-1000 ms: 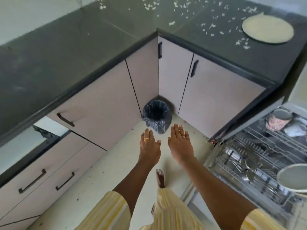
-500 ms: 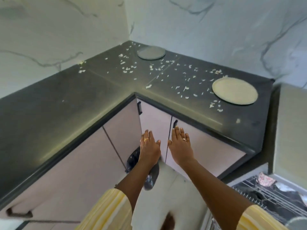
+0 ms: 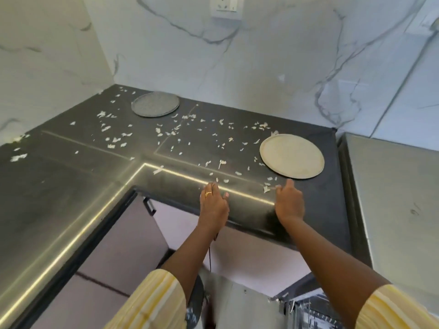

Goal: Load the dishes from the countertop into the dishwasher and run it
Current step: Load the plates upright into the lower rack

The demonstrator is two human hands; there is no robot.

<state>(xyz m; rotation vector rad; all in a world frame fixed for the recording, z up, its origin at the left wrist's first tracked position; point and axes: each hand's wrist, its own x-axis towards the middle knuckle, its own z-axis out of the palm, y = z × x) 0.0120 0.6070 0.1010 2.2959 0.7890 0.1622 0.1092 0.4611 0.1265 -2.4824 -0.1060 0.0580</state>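
Hands first: your left hand [image 3: 213, 205] lies flat with the fingers straight over the front edge of the worktop [image 3: 59, 198]. Your right hand [image 3: 289, 201] reaches forward beside it with loose, extended fingers. Neither holds anything.

The dark worktop turns a corner and fills most of the view. A steel-grey surface [image 3: 392, 198] stands against it at three o'clock; what that is, you cannot tell from here.

Two dishes are left on the worktop. The beige plate [image 3: 291, 156] lies flat just beyond your right fingertips, at about twelve o'clock from that hand and two o'clock from the left. Your right hand is plainly the nearer, near the plate's front rim but not yet touching it. The plate is round, so no axis matters. It sits flush on the stone, so you will likely need to slide it to the edge or hook a fingertip under the rim.

The grey plate [image 3: 155, 103] sits well back towards the corner, at eleven o'clock from your left hand, a long reach.

The dishwasher rack [image 3: 306, 314] shows only as a sliver at five o'clock, cut off by the frame, so you cannot see its free slots.

White scraps [image 3: 114, 138] are scattered between the plates, some by your right fingers. Whether any stick to the plates is hard to make out.
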